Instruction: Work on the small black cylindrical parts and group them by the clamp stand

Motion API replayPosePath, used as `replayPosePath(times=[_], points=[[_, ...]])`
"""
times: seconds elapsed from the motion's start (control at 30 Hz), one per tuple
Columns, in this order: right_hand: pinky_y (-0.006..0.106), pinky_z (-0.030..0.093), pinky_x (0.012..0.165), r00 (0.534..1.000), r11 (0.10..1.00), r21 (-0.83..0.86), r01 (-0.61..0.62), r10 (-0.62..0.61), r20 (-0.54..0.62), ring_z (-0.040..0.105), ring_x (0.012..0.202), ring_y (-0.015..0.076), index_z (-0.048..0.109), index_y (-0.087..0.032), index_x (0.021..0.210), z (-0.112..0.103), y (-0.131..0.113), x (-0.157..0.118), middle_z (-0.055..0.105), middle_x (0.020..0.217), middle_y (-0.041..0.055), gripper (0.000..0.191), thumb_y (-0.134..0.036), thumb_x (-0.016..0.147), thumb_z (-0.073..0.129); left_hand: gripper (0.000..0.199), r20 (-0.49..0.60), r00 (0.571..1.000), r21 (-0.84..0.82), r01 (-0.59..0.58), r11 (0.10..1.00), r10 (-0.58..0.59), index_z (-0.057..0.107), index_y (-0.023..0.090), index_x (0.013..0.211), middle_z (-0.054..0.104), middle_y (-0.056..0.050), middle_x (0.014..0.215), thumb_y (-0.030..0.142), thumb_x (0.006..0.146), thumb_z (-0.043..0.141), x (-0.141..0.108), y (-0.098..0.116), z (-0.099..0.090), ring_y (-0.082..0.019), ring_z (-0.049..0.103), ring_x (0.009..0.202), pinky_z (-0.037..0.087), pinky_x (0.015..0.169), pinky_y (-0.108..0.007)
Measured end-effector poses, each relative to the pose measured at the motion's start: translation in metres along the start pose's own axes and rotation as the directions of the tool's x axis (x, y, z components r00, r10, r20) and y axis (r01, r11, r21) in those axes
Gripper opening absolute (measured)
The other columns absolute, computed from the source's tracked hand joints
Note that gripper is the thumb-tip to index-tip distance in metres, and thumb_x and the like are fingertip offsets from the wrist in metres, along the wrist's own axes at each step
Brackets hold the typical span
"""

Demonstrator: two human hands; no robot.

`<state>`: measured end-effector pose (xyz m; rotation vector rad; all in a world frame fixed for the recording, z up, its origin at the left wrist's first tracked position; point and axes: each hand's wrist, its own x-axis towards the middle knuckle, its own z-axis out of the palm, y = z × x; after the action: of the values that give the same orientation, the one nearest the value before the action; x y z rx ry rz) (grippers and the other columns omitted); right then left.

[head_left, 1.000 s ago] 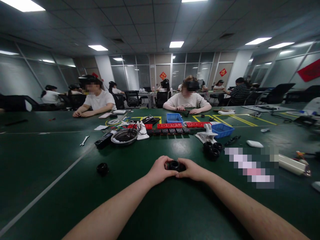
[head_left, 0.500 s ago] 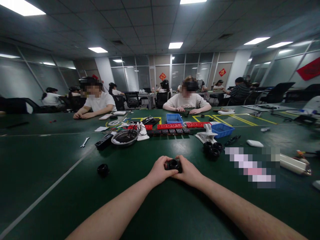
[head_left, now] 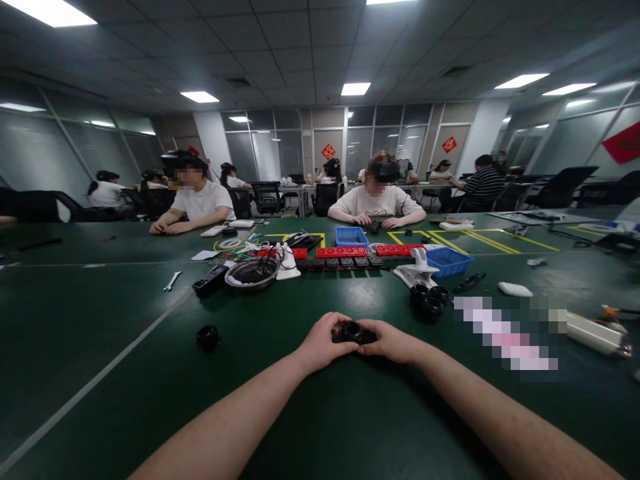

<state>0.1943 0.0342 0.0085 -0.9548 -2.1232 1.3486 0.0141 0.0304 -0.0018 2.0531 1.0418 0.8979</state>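
Observation:
A black round part with a hollow top (head_left: 353,329) is between my two hands, low over the green table (head_left: 280,427). My left hand (head_left: 324,343) is closed round its left side, with the thumb along the near face. On the opposite side, my right hand (head_left: 389,340) grips it with thumb and fingers; those fingertips are partly hidden behind it. A similar black round part (head_left: 208,338) sits alone to the left. Several more black round parts (head_left: 428,303) are clustered to the right, beside a white clamp-like stand (head_left: 416,269).
Ahead are a metal bowl with cables (head_left: 251,273), red and black socket strips (head_left: 342,253) and blue bins (head_left: 445,262) (head_left: 351,236). A wrench (head_left: 173,281) lies left; a pale cylinder (head_left: 595,333) lies right. Two people sit across the table.
My right hand has shifted a little to the right, and its fingers have turned lower round the black part. My left hand keeps its hold. The whole view has shifted slightly.

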Motion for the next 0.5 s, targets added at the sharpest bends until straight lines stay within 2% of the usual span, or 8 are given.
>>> replayPosePath(times=[0.13, 0.27, 0.37, 0.5], points=[[0.024, 0.038, 0.062, 0.998, 0.995, -0.084, -0.046, 0.043, -0.036, 0.049, 0.069, 0.0129, 0.052, -0.014, 0.089, -0.001, 0.003, 0.000, 0.055, 0.077, -0.0007, 0.029, -0.023, 0.062, 0.059, 0.037, -0.007, 1.000, 0.020, 0.013, 1.000, -0.013, 0.054, 0.017, 0.089, 0.050, -0.002, 0.085, 0.033, 0.057, 0.066, 0.000, 0.001, 0.000, -0.013, 0.047, 0.072, 0.037, 0.060, -0.023], [0.020, 0.033, 0.052, 0.980, 0.963, -0.236, -0.128, 0.087, -0.179, 0.044, 0.060, 0.0103, 0.049, -0.014, 0.075, 0.004, 0.007, 0.003, 0.049, 0.065, -0.0035, 0.027, -0.026, 0.056, 0.064, 0.038, -0.066, 0.993, 0.056, 0.099, 0.994, -0.095, 0.053, 0.017, 0.085, 0.050, -0.001, 0.080, 0.034, 0.053, 0.068, -0.001, 0.004, 0.007, -0.013, 0.046, 0.068, 0.036, 0.058, -0.022], [0.019, 0.028, 0.048, 0.941, 0.898, -0.392, -0.198, 0.063, -0.332, 0.042, 0.058, 0.0100, 0.043, -0.016, 0.068, 0.014, 0.010, 0.006, 0.047, 0.063, -0.0038, 0.031, -0.030, 0.052, 0.066, 0.037, -0.161, 0.973, 0.104, 0.181, 0.978, -0.163, 0.051, 0.017, 0.082, 0.050, 0.000, 0.079, 0.034, 0.054, 0.067, -0.004, 0.009, 0.013, -0.013, 0.047, 0.069, 0.035, 0.058, -0.023], [0.021, 0.027, 0.048, 0.870, 0.796, -0.516, -0.317, 0.026, -0.493, 0.044, 0.058, 0.0114, 0.041, -0.017, 0.071, 0.030, 0.010, 0.008, 0.050, 0.065, -0.0008, 0.026, -0.031, 0.059, 0.060, 0.034, -0.236, 0.953, 0.187, 0.237, 0.953, -0.190, 0.050, 0.018, 0.079, 0.050, 0.000, 0.078, 0.036, 0.055, 0.065, -0.006, 0.013, 0.016, -0.014, 0.047, 0.071, 0.034, 0.059, -0.023]])
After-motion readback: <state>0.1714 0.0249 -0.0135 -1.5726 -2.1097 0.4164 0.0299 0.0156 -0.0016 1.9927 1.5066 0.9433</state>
